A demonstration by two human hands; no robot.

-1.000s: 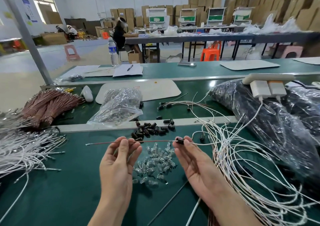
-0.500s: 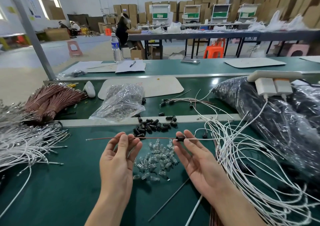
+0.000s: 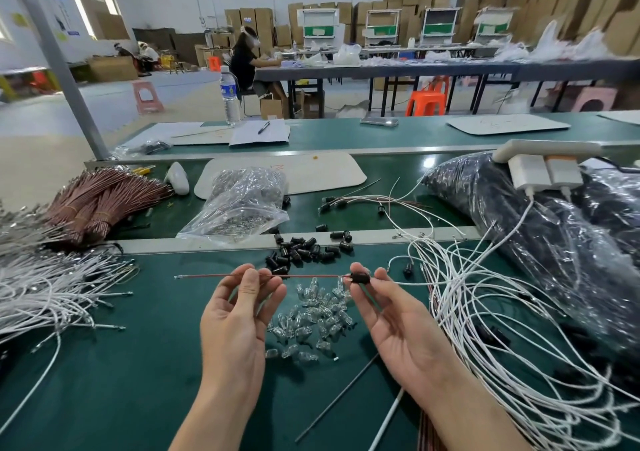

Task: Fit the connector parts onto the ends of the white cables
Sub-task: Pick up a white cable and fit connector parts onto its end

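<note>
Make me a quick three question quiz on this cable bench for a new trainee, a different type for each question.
1. True or false: the left hand pinches the thin red wire.
2. What does the right hand hold at its fingertips? A: a black connector. B: a pen. C: a water bottle.
3. Fill the gap: the pile of clear bulbs lies ___ the two hands.

Key: 1 true. 2 A. 3 between.
</note>
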